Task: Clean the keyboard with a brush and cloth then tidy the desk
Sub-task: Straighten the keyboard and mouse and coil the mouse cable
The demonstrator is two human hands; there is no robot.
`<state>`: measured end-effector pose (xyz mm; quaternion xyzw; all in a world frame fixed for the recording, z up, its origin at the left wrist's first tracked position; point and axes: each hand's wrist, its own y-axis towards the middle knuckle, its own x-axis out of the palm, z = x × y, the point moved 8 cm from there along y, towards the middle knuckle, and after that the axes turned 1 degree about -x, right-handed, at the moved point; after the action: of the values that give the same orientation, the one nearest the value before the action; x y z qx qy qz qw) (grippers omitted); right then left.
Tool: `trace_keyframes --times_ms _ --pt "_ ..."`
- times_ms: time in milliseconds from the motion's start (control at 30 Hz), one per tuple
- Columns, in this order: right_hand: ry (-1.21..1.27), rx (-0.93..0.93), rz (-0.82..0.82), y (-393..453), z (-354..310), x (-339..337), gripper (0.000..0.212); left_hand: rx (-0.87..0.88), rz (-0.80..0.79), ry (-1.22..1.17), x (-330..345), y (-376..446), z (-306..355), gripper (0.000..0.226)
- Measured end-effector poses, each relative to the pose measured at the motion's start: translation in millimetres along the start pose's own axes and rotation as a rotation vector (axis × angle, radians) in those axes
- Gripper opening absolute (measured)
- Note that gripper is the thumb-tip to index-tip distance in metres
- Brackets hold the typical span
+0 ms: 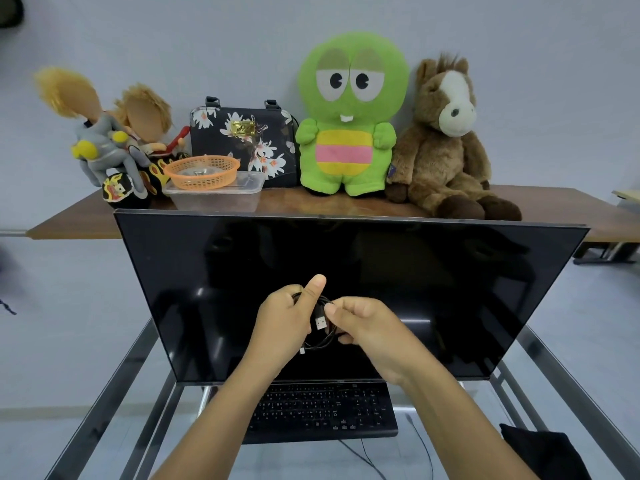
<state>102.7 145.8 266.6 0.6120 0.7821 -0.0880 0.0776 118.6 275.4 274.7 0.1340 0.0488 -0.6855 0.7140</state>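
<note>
Both hands are raised in front of the dark monitor [349, 292], holding a coiled black USB cable [321, 323] between them. My left hand [287, 317] grips the coil with the thumb up. My right hand [367, 323] pinches the cable near its silver USB plug. Below my forearms, the black keyboard [322, 410] lies on the glass desk [540, 379]. A black cloth [540, 452] lies at the desk's front right corner. No brush is in view.
Behind the monitor a wooden table [284, 199] carries dolls [114, 140], an orange basket [202, 174] on a clear plastic box [214, 197], a floral handbag [242, 140], a green plush toy [349, 116] and a brown plush horse [446, 140]. Thin cables [367, 459] hang under the glass.
</note>
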Motion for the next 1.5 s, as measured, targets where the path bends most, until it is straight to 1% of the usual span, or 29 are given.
trace_keyframes --times_ms 67,133,233,333,433,500,533,567,600,633,700,733,800,867,933,1000,1033,1067,1167,1233,1300,1367,1433,1500 --pt "0.198 0.077 -0.081 -1 7 7 0.026 -0.006 -0.002 -0.021 1 -1 -2 0.063" --pt "0.35 0.107 -0.102 -1 10 10 0.024 -0.007 0.018 -0.049 1 -2 -5 0.054" --pt "0.454 0.107 -0.075 1 11 9 0.022 0.06 0.008 -0.063 3 -2 -3 0.038" --pt "0.533 0.105 -0.005 3 11 2 0.016 0.147 -0.103 -0.005 10 -3 2 0.027" --pt "0.564 0.114 0.026 4 13 -5 0.017 0.177 -0.24 0.073 18 -4 1 0.014" --pt "0.573 0.143 0.025 3 16 -5 0.017 0.21 -0.259 0.149 19 -4 0 0.007" --pt "0.576 0.159 0.019 2 17 -5 0.016 0.231 -0.266 0.176 20 -5 1 0.008" --pt "0.575 0.171 0.014 1 17 -5 0.016 0.257 -0.266 0.218 21 -6 1 0.019" --pt "0.569 0.178 0.01 0 16 -5 0.017 0.287 -0.257 0.271 23 -9 3 0.03" --pt "0.551 0.178 0.015 -1 14 -7 0.019 0.326 -0.228 0.332 24 -11 6 0.033" --pt "0.484 0.148 0.04 0 12 -13 0.025 0.388 -0.136 0.393 23 -15 12 0.022" --pt "0.461 0.126 0.047 0 11 -14 0.032 0.385 -0.081 0.395 20 -15 13 0.021" --pt "0.468 0.078 0.049 -2 10 -14 0.038 0.362 0.019 0.404 16 -14 12 0.025" --pt "0.436 0.013 0.033 -7 8 -11 0.036 0.355 0.087 0.429 13 -13 12 0.027" --pt "0.234 -0.03 0.046 -13 7 -8 0.034 0.319 0.137 0.385 12 -13 10 0.026" --pt "-0.005 -0.014 0.149 -17 15 -11 0.043 0.244 0.186 0.259 9 -13 4 0.025" --pt "-0.077 -0.004 0.207 -18 17 -14 0.047 0.219 0.206 0.204 8 -13 2 0.025" --pt "-0.095 -0.006 0.228 -20 17 -15 0.047 0.2 0.221 0.16 8 -15 0 0.025" --pt "0.012 -0.003 0.158 -20 16 -6 0.042 0.141 0.285 0.031 7 -20 -7 0.025" --pt "0.048 -0.012 0.15 -20 14 -6 0.041 0.057 0.302 -0.054 8 -21 -16 0.026" --pt "0.036 -0.027 0.175 -19 15 -14 0.04 -0.096 0.238 -0.206 14 -19 -32 0.029" --pt "-0.024 -0.022 0.212 -19 19 -27 0.037 -0.233 0.12 -0.327 25 -20 -46 0.03" --pt "-0.078 -0.013 0.26 -21 28 -38 0.037 -0.288 0.0 -0.362 36 -23 -51 0.028" --pt "-0.09 -0.012 0.341 -26 39 -49 0.032 -0.302 -0.097 -0.361 48 -25 -53 0.028"
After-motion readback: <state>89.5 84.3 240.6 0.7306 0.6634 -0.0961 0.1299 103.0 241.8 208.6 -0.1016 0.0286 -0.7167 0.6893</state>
